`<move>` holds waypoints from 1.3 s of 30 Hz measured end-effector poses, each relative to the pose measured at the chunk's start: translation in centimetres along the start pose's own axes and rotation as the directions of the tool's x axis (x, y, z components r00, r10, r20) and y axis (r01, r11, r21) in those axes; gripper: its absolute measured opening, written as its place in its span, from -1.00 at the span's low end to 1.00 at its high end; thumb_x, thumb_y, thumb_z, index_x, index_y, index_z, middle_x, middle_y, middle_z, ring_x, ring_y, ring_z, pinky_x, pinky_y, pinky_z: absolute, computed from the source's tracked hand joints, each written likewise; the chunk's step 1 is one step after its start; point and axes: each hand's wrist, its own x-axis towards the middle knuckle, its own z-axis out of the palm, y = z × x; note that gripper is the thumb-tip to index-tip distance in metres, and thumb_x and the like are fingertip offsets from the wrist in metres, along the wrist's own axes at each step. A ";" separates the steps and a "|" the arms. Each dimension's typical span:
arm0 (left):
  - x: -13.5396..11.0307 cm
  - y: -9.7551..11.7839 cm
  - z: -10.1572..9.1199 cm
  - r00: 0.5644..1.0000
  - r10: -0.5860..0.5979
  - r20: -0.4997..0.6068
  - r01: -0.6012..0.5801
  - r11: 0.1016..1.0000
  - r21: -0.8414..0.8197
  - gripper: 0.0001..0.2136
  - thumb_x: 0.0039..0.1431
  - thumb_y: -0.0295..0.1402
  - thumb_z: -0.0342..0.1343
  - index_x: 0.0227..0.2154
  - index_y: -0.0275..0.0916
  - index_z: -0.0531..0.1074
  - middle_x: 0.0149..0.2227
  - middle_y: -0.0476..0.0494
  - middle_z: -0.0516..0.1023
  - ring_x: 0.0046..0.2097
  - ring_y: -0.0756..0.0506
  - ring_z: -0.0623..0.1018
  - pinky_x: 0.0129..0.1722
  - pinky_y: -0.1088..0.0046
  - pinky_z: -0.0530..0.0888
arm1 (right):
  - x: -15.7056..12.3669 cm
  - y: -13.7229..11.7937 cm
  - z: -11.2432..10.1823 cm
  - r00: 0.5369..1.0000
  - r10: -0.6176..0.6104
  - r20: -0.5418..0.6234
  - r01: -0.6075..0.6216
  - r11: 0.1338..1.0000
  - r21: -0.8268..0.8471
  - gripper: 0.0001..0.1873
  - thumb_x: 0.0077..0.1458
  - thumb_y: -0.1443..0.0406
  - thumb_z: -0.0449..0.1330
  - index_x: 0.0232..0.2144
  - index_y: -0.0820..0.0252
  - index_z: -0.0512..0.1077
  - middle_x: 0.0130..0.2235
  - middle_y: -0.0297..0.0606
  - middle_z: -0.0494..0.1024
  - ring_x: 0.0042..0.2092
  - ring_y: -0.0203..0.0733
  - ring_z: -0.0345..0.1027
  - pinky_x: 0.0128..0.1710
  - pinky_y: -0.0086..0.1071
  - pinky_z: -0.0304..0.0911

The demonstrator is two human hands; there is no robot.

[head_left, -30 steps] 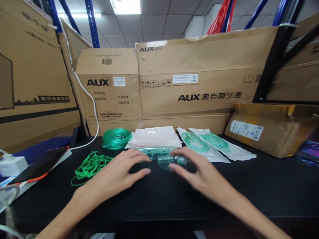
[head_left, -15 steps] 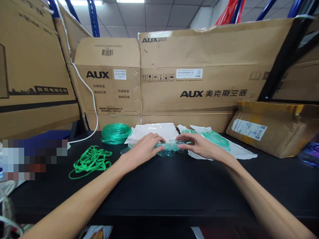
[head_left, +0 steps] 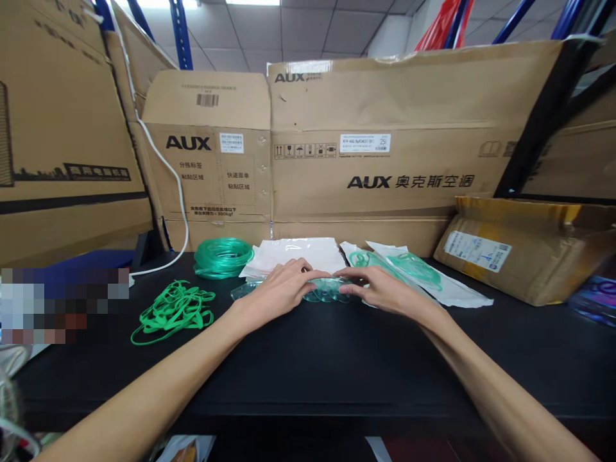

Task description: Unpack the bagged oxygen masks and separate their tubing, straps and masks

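Note:
Both my hands reach forward over a black table (head_left: 337, 366). My left hand (head_left: 279, 290) and my right hand (head_left: 380, 289) meet at a clear green-tinted plastic mask (head_left: 327, 292), fingers curled and pinching its two sides just in front of a stack of clear plastic bags (head_left: 298, 253). A coil of green tubing (head_left: 222, 256) lies left of the stack. Green elastic straps (head_left: 173, 311) lie loose further left. Two sealed packets with green masks (head_left: 414, 273) lie right of my right hand.
Large AUX cardboard boxes (head_left: 385, 141) wall off the back and left. A yellow-taped brown parcel (head_left: 524, 247) sits at right. A white cable (head_left: 179, 192) hangs down the boxes. A blurred-out patch covers the left table edge.
My hands moved away from me toward the bag stack, carrying the clear mask with them. In the last half second they drew closer together on it.

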 end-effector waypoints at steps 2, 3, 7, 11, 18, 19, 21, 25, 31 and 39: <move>0.0 0.2 -0.1 1.000 -0.015 0.002 0.015 1.000 -0.005 -0.65 0.46 -0.30 -0.09 0.23 0.03 0.31 0.00 -0.17 0.41 0.06 -0.19 0.42 0.06 0.21 0.37 | -0.1 -0.1 0.1 1.000 -0.005 -0.005 0.005 1.000 -0.013 -0.57 0.23 0.13 0.16 0.08 0.13 0.52 -0.08 -0.15 0.66 -0.13 -0.01 0.51 -0.03 -0.18 0.31; 0.0 0.2 -0.2 1.000 -0.024 0.005 0.024 1.000 -0.008 -0.65 0.46 -0.28 -0.10 0.23 0.03 0.32 -0.01 -0.17 0.42 0.06 -0.19 0.42 0.06 0.21 0.37 | -0.2 -0.1 0.2 1.000 -0.008 -0.006 0.008 1.000 -0.017 -0.57 0.24 0.14 0.15 0.09 0.13 0.51 -0.04 -0.13 0.65 -0.10 0.01 0.51 0.00 -0.17 0.30; -0.1 0.6 -0.2 0.999 -0.041 0.006 0.041 0.999 0.005 -0.66 0.47 -0.25 -0.12 0.21 -0.01 0.32 0.01 -0.17 0.41 0.08 -0.20 0.41 0.09 0.17 0.36 | -0.1 0.0 0.3 1.000 -0.028 -0.002 0.028 0.999 -0.024 -0.58 0.29 0.18 0.08 0.11 0.14 0.51 0.05 -0.13 0.62 0.02 0.03 0.48 0.06 -0.15 0.28; -0.2 0.7 -0.2 0.999 -0.050 -0.011 0.049 0.999 -0.015 -0.66 0.47 -0.24 -0.12 0.23 -0.04 0.27 0.05 -0.17 0.41 0.12 -0.20 0.39 0.14 0.15 0.34 | -0.1 0.0 0.2 0.999 -0.041 -0.031 0.039 0.998 -0.044 -0.59 0.30 0.25 0.04 0.09 0.17 0.53 0.01 -0.09 0.64 -0.01 0.05 0.51 0.05 -0.13 0.30; -0.1 0.5 -0.1 0.999 -0.032 -0.027 0.031 0.999 -0.020 -0.67 0.45 -0.24 -0.07 0.19 -0.06 0.34 0.04 -0.18 0.44 0.10 -0.19 0.42 0.13 0.17 0.37 | -0.7 -0.2 0.2 0.988 -0.123 -0.091 0.113 0.988 -0.103 -0.64 0.26 0.27 0.11 0.03 0.14 0.57 -0.04 -0.12 0.65 -0.03 0.01 0.51 0.03 -0.19 0.32; -0.1 0.5 -0.1 0.999 -0.031 -0.030 0.031 0.999 -0.016 -0.67 0.45 -0.24 -0.08 0.20 -0.06 0.35 0.04 -0.18 0.44 0.10 -0.19 0.43 0.12 0.17 0.38 | -0.7 -0.3 0.4 0.987 -0.126 -0.104 0.113 0.987 -0.116 -0.65 0.26 0.26 0.12 0.02 0.13 0.57 -0.05 -0.12 0.65 -0.03 0.00 0.51 0.03 -0.19 0.33; -0.1 0.6 -0.1 0.999 -0.032 -0.037 0.031 0.999 -0.009 -0.67 0.45 -0.25 -0.08 0.19 -0.07 0.36 0.02 -0.19 0.45 0.09 -0.20 0.44 0.09 0.17 0.39 | -0.6 -0.4 0.8 0.983 -0.120 -0.137 0.100 0.984 -0.144 -0.67 0.28 0.23 0.12 0.00 0.11 0.58 -0.04 -0.15 0.65 -0.02 -0.02 0.51 0.05 -0.21 0.32; -0.1 0.6 -0.1 0.998 -0.031 -0.047 0.032 1.000 0.001 -0.67 0.45 -0.24 -0.08 0.20 -0.06 0.36 0.01 -0.19 0.45 0.07 -0.21 0.45 0.08 0.17 0.39 | 0.0 0.1 0.2 0.961 -0.034 -0.275 -0.026 0.977 -0.212 -0.64 0.39 0.17 0.01 -0.06 0.11 0.58 0.01 -0.17 0.60 0.06 -0.09 0.45 0.11 -0.24 0.28; -0.4 0.8 -0.2 0.997 -0.053 -0.060 0.054 0.998 0.018 -0.67 0.45 -0.27 -0.07 0.19 -0.06 0.37 0.04 -0.21 0.44 0.08 -0.23 0.45 0.07 0.14 0.37 | 0.3 4.3 -4.1 0.850 0.309 -0.428 -0.458 0.834 -0.308 -0.71 0.32 0.19 0.18 0.01 0.18 0.45 0.10 -0.13 0.48 0.08 -0.05 0.41 0.08 -0.03 0.34; -0.5 0.8 -0.1 0.995 -0.038 -0.094 0.038 0.999 -0.002 -0.68 0.44 -0.28 -0.05 0.17 -0.05 0.39 0.01 -0.18 0.47 0.06 -0.22 0.47 0.03 0.20 0.39 | 0.2 9.7 -5.6 0.677 0.663 -0.321 -0.731 0.556 -0.394 -0.63 0.29 0.17 0.20 0.08 0.19 0.40 0.10 -0.12 0.46 0.01 -0.05 0.44 -0.02 -0.06 0.41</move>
